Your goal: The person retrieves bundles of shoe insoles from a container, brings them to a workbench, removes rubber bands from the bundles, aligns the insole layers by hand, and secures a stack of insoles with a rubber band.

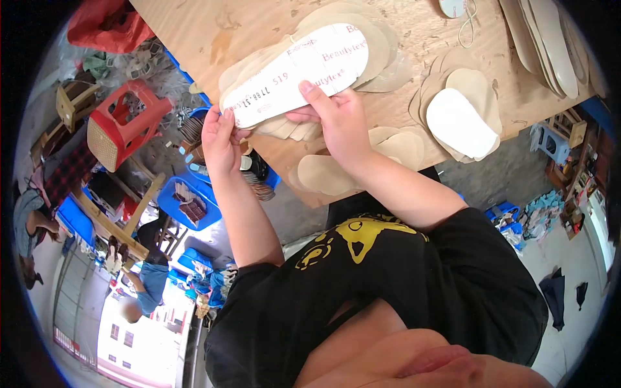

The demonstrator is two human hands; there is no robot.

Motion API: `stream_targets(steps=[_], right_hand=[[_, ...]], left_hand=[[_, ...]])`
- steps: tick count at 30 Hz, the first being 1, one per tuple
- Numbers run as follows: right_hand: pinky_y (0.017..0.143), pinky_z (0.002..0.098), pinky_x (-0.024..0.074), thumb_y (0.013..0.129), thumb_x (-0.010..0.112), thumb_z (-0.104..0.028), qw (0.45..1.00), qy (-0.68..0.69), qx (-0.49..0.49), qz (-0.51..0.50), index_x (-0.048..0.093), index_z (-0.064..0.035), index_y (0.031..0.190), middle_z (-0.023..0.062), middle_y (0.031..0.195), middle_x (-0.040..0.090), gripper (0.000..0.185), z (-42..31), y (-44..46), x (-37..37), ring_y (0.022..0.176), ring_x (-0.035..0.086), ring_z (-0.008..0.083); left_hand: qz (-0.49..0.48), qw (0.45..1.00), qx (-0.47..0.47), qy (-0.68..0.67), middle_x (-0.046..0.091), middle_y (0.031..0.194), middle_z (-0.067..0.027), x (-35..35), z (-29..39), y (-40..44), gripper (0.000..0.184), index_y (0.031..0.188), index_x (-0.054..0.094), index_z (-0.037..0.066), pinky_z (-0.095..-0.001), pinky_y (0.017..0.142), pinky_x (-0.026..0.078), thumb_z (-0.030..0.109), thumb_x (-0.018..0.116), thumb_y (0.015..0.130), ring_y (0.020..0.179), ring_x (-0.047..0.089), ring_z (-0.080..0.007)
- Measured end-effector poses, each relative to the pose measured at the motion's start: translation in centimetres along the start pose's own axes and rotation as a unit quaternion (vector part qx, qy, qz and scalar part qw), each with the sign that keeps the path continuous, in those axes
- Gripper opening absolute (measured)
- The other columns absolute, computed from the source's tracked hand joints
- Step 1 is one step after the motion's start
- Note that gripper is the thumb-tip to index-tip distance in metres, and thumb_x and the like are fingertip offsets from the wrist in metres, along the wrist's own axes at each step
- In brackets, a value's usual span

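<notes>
A white printed insole (301, 71), marked "Beautytex" and with numbers, is held up over the wooden table in both hands. My left hand (222, 139) pinches its narrow end between thumb and fingers. Near the wide end, my right hand (336, 119) grips the lower edge, thumb on the printed face and fingers underneath. Beneath and behind it spreads a pile of beige insoles (388, 61), partly hidden by the white one. Closer to my body, more beige insole pieces (326, 174) lie at the table's edge.
To the right, a white insole piece (460, 123) tops a beige stack. Long insoles (546, 48) are piled at the far right of the wooden table (213, 32). Left on the floor stand a red stool (126, 123) and a blue bin (187, 202). Another person (152, 284) is further off.
</notes>
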State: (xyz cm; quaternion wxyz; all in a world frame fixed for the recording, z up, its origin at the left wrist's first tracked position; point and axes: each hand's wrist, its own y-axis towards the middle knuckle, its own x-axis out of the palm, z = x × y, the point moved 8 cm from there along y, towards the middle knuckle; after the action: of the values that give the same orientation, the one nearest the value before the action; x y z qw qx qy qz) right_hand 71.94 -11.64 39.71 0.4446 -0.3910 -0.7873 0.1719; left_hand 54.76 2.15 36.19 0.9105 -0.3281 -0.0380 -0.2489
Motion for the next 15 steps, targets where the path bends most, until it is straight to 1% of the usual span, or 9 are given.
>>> stream_targets(steps=[3, 6, 7, 9, 11, 12, 14, 15], right_hand=[[0.079, 0.0303, 0.0576, 0.096, 0.057, -0.015, 1.0, 0.0, 0.024, -0.007, 0.06, 0.0062, 0.111, 0.0128, 0.105, 0.067, 0.026, 0.0, 0.0, 0.0, 0.093, 0.067, 0.0183], [0.081, 0.0279, 0.0549, 0.093, 0.061, -0.013, 0.998, 0.018, 0.036, -0.056, 0.059, 0.0035, 0.114, 0.0082, 0.105, 0.067, 0.026, 0.3, -0.2, 0.0, 0.096, 0.065, 0.0147], [0.083, 0.0287, 0.0543, 0.093, 0.061, -0.012, 0.996, -0.039, 0.047, -0.068, 0.058, 0.0031, 0.116, 0.0079, 0.108, 0.067, 0.028, 0.3, -0.6, -0.1, 0.098, 0.065, 0.0153], [0.088, 0.0302, 0.053, 0.093, 0.061, -0.011, 0.98, -0.159, 0.065, -0.096, 0.056, 0.0024, 0.12, 0.0074, 0.113, 0.065, 0.031, -0.3, -1.5, -0.6, 0.101, 0.064, 0.0165], [0.092, 0.0344, 0.05, 0.094, 0.061, -0.015, 0.974, -0.171, 0.057, -0.135, 0.053, -0.0017, 0.126, 0.0074, 0.12, 0.062, 0.036, -1.1, -2.4, -0.5, 0.109, 0.06, 0.019], [0.094, 0.0365, 0.0485, 0.094, 0.06, -0.018, 0.971, -0.177, 0.052, -0.154, 0.051, -0.0038, 0.129, 0.0074, 0.124, 0.06, 0.039, -1.4, -2.7, -0.6, 0.113, 0.059, 0.0203], [0.095, 0.0384, 0.0478, 0.095, 0.06, -0.021, 0.984, -0.019, 0.054, -0.167, 0.047, -0.0047, 0.132, 0.0069, 0.127, 0.058, 0.043, -2.2, -2.4, -1.4, 0.112, 0.059, 0.0201], [0.095, 0.0394, 0.0474, 0.095, 0.059, -0.023, 0.982, 0.059, 0.055, -0.17, 0.046, -0.0052, 0.134, 0.0066, 0.129, 0.057, 0.045, -3.0, -2.1, -1.9, 0.111, 0.06, 0.0199]], left_hand=[[0.015, 1.0, -0.005, -0.001, 0.069, 0.092, -0.0077, -0.1, -0.2, 0.1, 0.015, 0.106, 0.053, 0.004, -0.0218, 0.058, 0.057, 0.017, 0.053, 0.098, 0.069, 0.067, -0.0106], [0.041, 0.999, -0.015, -0.011, 0.069, 0.091, -0.0079, -0.1, 0.1, -0.2, 0.018, 0.104, 0.054, 0.004, -0.0216, 0.058, 0.057, 0.021, 0.051, 0.1, 0.068, 0.067, -0.0108], [0.039, 0.999, -0.012, -0.004, 0.069, 0.091, -0.0077, -0.1, 0.0, -0.1, 0.021, 0.104, 0.054, 0.004, -0.0215, 0.058, 0.057, 0.024, 0.049, 0.1, 0.068, 0.067, -0.011], [0.04, 0.999, -0.002, -0.017, 0.069, 0.09, -0.0073, 0.5, 0.1, -0.3, 0.021, 0.103, 0.054, 0.005, -0.0218, 0.057, 0.057, 0.025, 0.05, 0.1, 0.067, 0.067, -0.0111], [0.043, 0.999, 0.007, -0.026, 0.068, 0.088, -0.0065, -0.2, -0.1, -0.3, 0.02, 0.1, 0.055, 0.005, -0.022, 0.058, 0.057, 0.025, 0.052, 0.099, 0.066, 0.067, -0.0113], [0.046, 0.998, -0.007, -0.044, 0.068, 0.087, -0.0063, -0.9, -0.7, -0.3, 0.02, 0.099, 0.055, 0.005, -0.0221, 0.059, 0.057, 0.025, 0.053, 0.099, 0.067, 0.066, -0.0112], [0.042, 0.995, -0.032, -0.085, 0.068, 0.086, -0.006, -1.6, -1.7, -0.1, 0.019, 0.098, 0.056, 0.006, -0.0222, 0.06, 0.057, 0.024, 0.056, 0.098, 0.067, 0.066, -0.0109], [0.032, 0.995, -0.032, -0.095, 0.068, 0.084, -0.0049, -0.7, -1.1, -0.4, 0.016, 0.096, 0.058, 0.005, -0.0225, 0.061, 0.056, 0.021, 0.059, 0.096, 0.068, 0.065, -0.0098]])
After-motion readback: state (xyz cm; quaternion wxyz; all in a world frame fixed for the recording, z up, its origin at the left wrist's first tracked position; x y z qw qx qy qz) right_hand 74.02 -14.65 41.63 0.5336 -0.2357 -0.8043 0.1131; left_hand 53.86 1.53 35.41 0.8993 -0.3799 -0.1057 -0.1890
